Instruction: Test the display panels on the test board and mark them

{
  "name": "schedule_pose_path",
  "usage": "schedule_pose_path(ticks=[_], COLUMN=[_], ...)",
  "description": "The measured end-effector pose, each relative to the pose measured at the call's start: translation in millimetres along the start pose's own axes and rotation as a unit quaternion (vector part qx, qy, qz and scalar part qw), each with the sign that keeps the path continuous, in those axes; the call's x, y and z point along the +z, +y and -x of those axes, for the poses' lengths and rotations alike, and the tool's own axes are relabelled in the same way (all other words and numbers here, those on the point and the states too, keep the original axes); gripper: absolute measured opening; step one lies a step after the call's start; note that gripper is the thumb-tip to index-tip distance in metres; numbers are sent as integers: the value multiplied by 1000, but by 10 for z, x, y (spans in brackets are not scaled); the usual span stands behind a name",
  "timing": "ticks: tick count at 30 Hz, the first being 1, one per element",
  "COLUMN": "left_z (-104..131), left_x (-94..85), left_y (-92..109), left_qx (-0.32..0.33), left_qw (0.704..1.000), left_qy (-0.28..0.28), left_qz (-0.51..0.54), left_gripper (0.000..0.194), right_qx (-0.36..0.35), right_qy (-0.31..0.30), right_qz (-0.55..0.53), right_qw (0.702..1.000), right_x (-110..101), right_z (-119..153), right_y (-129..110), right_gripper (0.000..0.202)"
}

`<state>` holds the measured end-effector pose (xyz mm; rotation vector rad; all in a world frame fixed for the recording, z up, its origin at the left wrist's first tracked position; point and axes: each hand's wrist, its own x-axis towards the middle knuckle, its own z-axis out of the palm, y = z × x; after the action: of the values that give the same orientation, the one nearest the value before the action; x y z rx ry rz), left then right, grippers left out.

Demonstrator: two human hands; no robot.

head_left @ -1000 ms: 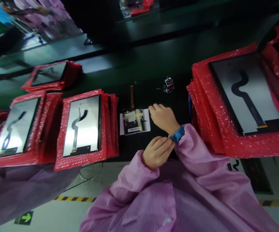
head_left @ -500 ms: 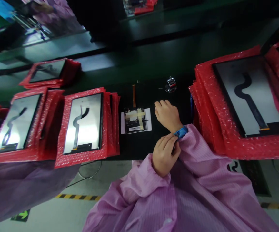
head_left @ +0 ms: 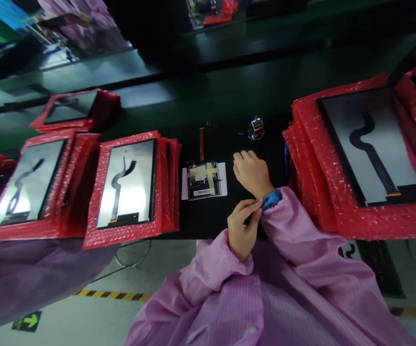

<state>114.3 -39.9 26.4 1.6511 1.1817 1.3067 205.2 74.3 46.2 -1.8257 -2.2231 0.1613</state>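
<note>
My left hand (head_left: 243, 230) pinches the edge of a blue wristband (head_left: 271, 199) with thumb and fingertips. The band sits round my right wrist, just above the pink sleeve cuff. My right hand (head_left: 254, 174) is held palm down over the black mat with its fingers curled into a loose fist, and nothing shows in it. To its left lies a small circuit assembly (head_left: 204, 180) with yellowish tape and a barcode label, on a white sheet (head_left: 222, 179). An orange-brown flex cable (head_left: 202, 143) sticks out from its far side. Beyond my right hand is a chrome tally counter (head_left: 256, 129).
Stacks of red bubble bags with display panels on top (head_left: 126, 185) (head_left: 31, 182) stand at the left. A smaller stack (head_left: 71, 106) is behind them. A large stack with a panel (head_left: 373, 144) stands at the right. Another person's sleeve (head_left: 42, 274) shows at the lower left.
My left hand's fingers have shifted on the wristband and now pinch its edge with a gap showing between thumb and forefinger. The view has moved slightly; things on the table stay put.
</note>
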Motion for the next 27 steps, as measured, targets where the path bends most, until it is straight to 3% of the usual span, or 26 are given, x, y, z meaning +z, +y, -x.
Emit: schedule_pose_path(ticks=[5, 9, 12, 14, 16, 18, 20, 24, 27], left_z=[77, 246, 425, 521, 559, 521, 416, 124, -57], left_x=[-5, -45, -38, -9, 21, 39, 43, 83, 215], left_y=[15, 17, -94, -174, -204, -164, -68, 167, 309], left_qx=[13, 127, 286, 371, 406, 395, 345, 178, -20], left_qw=[1000, 988, 936, 889, 864, 868, 888, 926, 918], left_qy=[3, -85, -204, -268, -297, -297, -293, -313, -330], left_qz=[23, 1, 2, 9, 23, 53, 83, 113, 218], left_gripper=[17, 20, 32, 30, 30, 30, 28, 25, 29], right_qx=[-10, -22, -57, -76, 1, 124, 199, 190, 175], right_qy=[52, 119, 202, 321, 392, 410, 398, 394, 428], right_qz=[-8, 5, 11, 4, 73, 126, 122, 82, 60], right_qw=[999, 993, 978, 944, 917, 895, 887, 895, 884], right_x=[-67, -193, -276, -331, -400, -484, -573, -714, -774], right_z=[77, 518, 1119, 1525, 1841, 2033, 2115, 2095, 2012], right_y=[-9, 13, 44, 97, 208, 378, 568, 794, 769], right_gripper=[26, 22, 26, 32, 43, 53, 47, 14, 6])
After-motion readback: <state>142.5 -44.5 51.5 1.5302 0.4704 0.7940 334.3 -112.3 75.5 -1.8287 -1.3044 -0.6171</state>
